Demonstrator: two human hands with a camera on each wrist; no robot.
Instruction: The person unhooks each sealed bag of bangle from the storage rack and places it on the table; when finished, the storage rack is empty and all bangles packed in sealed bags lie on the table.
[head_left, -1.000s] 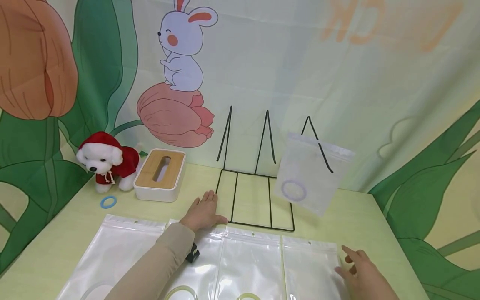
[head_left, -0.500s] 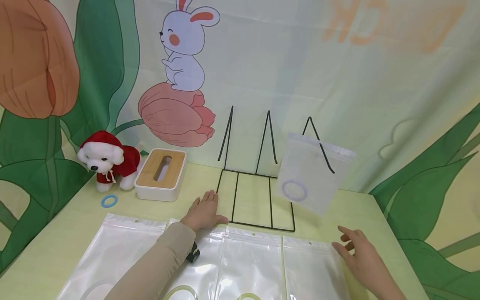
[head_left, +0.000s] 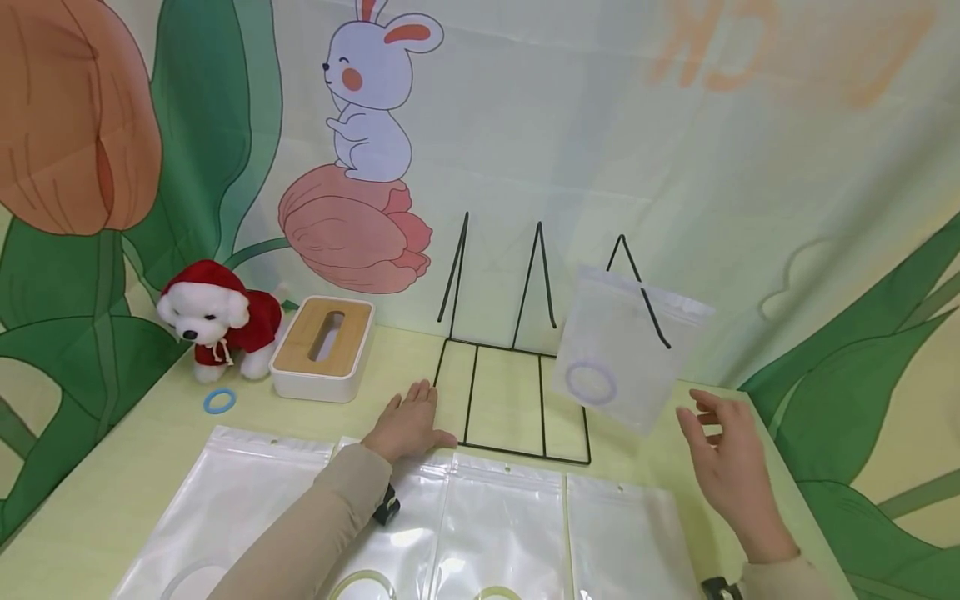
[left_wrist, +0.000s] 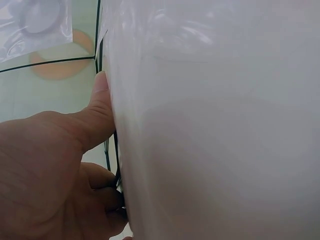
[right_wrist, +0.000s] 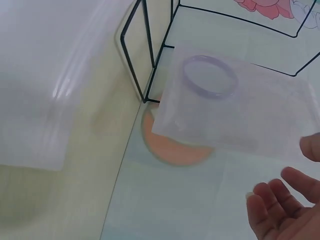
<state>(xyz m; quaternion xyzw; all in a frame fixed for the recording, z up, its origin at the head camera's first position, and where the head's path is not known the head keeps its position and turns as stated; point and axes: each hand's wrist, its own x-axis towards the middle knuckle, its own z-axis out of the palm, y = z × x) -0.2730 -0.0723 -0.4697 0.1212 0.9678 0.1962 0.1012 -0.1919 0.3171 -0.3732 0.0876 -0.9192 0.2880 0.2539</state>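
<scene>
A black wire rack (head_left: pixel 504 450) with upright prongs stands on the table. From its right prong hangs a clear zip bag (head_left: pixel 630 350) holding a pale purple ring (head_left: pixel 591 382). My left hand (head_left: pixel 405 423) rests at the rack's front left corner, thumb spread along the front wire and fingers by the side wire. In the left wrist view, a near bag hides part of that contact. Beside the hanging bag, my right hand (head_left: pixel 731 462) is raised with loosely bent fingers (right_wrist: pixel 272 205) and nothing in them. Flat zip bags (head_left: pixel 506 517) lie in front.
A blue ring (head_left: pixel 220 401) lies at the left. Behind it sit a plush dog (head_left: pixel 217 321) in red and a wooden-topped tissue box (head_left: pixel 322 346). Rings (head_left: pixel 363 577) show inside some flat bags. A printed cloth (head_left: pixel 525 125) hangs behind the table.
My right hand has moved up and away from the right flat bag, toward the hanging bag. My left hand stays at the rack's corner.
</scene>
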